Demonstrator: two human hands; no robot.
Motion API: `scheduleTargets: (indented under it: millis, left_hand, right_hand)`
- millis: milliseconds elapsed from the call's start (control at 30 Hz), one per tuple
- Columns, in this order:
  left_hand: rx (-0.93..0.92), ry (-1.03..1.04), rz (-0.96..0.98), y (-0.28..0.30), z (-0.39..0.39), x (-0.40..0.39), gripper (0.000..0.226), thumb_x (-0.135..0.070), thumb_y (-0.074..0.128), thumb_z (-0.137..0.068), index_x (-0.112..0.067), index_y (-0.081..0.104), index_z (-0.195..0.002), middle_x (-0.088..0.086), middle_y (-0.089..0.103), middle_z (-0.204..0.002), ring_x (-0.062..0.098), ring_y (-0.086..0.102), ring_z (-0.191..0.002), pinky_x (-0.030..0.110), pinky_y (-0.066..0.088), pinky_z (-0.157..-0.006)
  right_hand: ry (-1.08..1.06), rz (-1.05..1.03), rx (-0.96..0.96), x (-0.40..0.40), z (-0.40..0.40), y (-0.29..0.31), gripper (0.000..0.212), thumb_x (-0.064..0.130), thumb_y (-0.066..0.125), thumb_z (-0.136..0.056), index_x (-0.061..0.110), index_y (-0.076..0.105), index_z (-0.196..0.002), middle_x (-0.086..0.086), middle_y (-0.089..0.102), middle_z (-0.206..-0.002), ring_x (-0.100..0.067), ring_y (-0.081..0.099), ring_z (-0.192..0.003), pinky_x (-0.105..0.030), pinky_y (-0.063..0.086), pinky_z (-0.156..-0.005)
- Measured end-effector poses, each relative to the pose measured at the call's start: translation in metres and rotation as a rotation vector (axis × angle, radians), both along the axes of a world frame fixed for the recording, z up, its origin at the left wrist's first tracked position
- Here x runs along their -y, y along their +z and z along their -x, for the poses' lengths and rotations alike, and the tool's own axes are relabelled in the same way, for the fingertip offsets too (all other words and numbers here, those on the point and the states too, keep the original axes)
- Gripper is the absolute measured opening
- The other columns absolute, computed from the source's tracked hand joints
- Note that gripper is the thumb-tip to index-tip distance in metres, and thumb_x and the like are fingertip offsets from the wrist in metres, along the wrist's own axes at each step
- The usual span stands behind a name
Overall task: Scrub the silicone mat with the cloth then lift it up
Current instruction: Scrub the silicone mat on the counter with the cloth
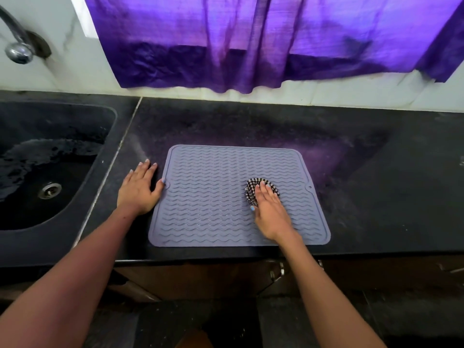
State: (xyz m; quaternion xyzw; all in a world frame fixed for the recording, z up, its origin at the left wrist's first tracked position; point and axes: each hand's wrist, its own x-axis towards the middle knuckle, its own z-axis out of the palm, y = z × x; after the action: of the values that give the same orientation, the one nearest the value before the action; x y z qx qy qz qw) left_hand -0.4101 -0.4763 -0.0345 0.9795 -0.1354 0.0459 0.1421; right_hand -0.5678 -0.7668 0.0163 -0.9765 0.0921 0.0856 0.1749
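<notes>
A grey silicone mat [213,192] with wavy ridges lies flat on the black counter near its front edge. My right hand [270,212] presses a balled black-and-white checked cloth [251,194] onto the right half of the mat, fingers laid over it. Flat on the counter rests my left hand [139,189], fingers spread, its thumb touching the mat's left edge.
A black sink [50,167] with a metal drain is set into the counter at the left, under a metal tap [17,46]. A purple curtain [263,41] hangs over the white tiled wall behind. The black counter [376,172] stretches to the right. Cabinet handles show below the front edge.
</notes>
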Motion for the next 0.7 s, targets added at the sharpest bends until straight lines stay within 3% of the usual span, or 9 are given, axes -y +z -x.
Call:
scheduleTargets:
  millis: [100, 167, 200, 267, 333, 400, 467, 600, 700]
  left_hand:
    - [-0.006, -0.002, -0.002, 0.002, 0.0, 0.0, 0.087, -0.063, 0.009, -0.077, -0.014, 0.032, -0.146, 0.007, 0.023, -0.156, 0.021, 0.017, -0.145, 0.037, 0.009, -0.118]
    - [-0.014, -0.009, 0.004, 0.002, 0.0, 0.0, 0.084, -0.061, 0.012, -0.079, -0.013, 0.032, -0.146, 0.008, 0.023, -0.156, 0.021, 0.017, -0.145, 0.038, 0.009, -0.119]
    - [-0.016, -0.011, 0.001, 0.002, 0.0, 0.0, 0.083, -0.06, 0.013, -0.08, -0.013, 0.031, -0.146, 0.008, 0.022, -0.156, 0.021, 0.016, -0.145, 0.038, 0.009, -0.119]
    - [-0.017, -0.014, -0.012, 0.001, 0.0, 0.0, 0.081, -0.058, 0.014, -0.082, -0.013, 0.03, -0.147, 0.008, 0.021, -0.156, 0.021, 0.015, -0.145, 0.037, 0.008, -0.118]
    - [-0.031, -0.014, -0.017, 0.001, 0.001, 0.0, 0.08, -0.057, 0.014, -0.083, -0.012, 0.028, -0.147, 0.008, 0.02, -0.157, 0.021, 0.014, -0.146, 0.037, 0.007, -0.118]
    - [-0.038, -0.013, -0.021, 0.003, 0.002, 0.0, 0.083, -0.059, 0.01, -0.082, -0.012, 0.026, -0.148, 0.008, 0.018, -0.157, 0.021, 0.013, -0.146, 0.037, 0.007, -0.119]
    - [-0.046, -0.018, -0.023, 0.004, 0.002, 0.001, 0.09, -0.063, 0.003, -0.078, -0.011, 0.025, -0.148, 0.008, 0.017, -0.157, 0.021, 0.012, -0.146, 0.037, 0.006, -0.119]
    - [-0.053, -0.016, -0.003, 0.002, 0.002, 0.0, 0.092, -0.064, 0.002, -0.076, -0.011, 0.026, -0.148, 0.009, 0.018, -0.157, 0.021, 0.012, -0.146, 0.037, 0.005, -0.119]
    - [-0.058, -0.014, -0.015, 0.002, 0.001, 0.0, 0.092, -0.063, 0.001, -0.076, -0.012, 0.025, -0.148, 0.008, 0.016, -0.158, 0.02, 0.01, -0.146, 0.036, 0.004, -0.119]
  right_hand:
    - [-0.204, -0.582, -0.059, 0.016, -0.014, 0.026, 0.048, 0.01, 0.04, -0.097, 0.013, 0.03, -0.144, -0.011, 0.037, -0.146, -0.02, 0.044, -0.126, -0.031, 0.033, -0.106]
    - [-0.445, -0.982, -0.001, 0.026, -0.022, 0.042, 0.041, 0.012, 0.038, -0.099, 0.012, 0.04, -0.14, -0.008, 0.059, -0.121, -0.022, 0.053, -0.109, -0.031, 0.046, -0.087]
    - [-0.534, -1.053, 0.065, 0.025, -0.025, 0.046, 0.042, 0.013, 0.038, -0.099, 0.012, 0.038, -0.141, -0.005, 0.059, -0.119, -0.022, 0.053, -0.108, -0.031, 0.046, -0.085]
    - [-0.531, -0.875, 0.183, 0.006, -0.027, 0.045, 0.048, 0.014, 0.038, -0.099, 0.014, 0.028, -0.145, 0.001, 0.05, -0.126, -0.019, 0.053, -0.108, -0.028, 0.044, -0.086]
    - [-0.356, -0.61, 0.253, -0.027, -0.023, 0.031, 0.054, 0.011, 0.039, -0.097, 0.016, 0.02, -0.148, -0.002, 0.041, -0.141, -0.021, 0.049, -0.121, -0.029, 0.042, -0.097]
    - [-0.143, -0.285, 0.206, -0.053, -0.016, 0.005, 0.058, 0.013, 0.037, -0.097, 0.015, 0.01, -0.149, -0.003, 0.016, -0.156, -0.02, 0.019, -0.143, -0.036, 0.016, -0.119]
    - [-0.004, 0.028, 0.207, -0.064, -0.011, -0.016, 0.058, 0.023, 0.032, -0.099, 0.012, 0.004, -0.149, -0.004, 0.002, -0.158, -0.016, -0.002, -0.146, -0.032, -0.006, -0.118]
    - [0.026, 0.071, 0.17, -0.057, -0.018, -0.016, 0.056, 0.028, 0.031, -0.1, 0.012, 0.009, -0.149, -0.003, 0.005, -0.158, -0.015, 0.002, -0.146, -0.028, -0.001, -0.116]
    - [0.023, -0.053, 0.092, -0.045, -0.034, 0.002, 0.05, 0.019, 0.038, -0.098, 0.014, 0.026, -0.146, -0.002, 0.02, -0.156, -0.02, 0.022, -0.143, -0.034, 0.017, -0.116]
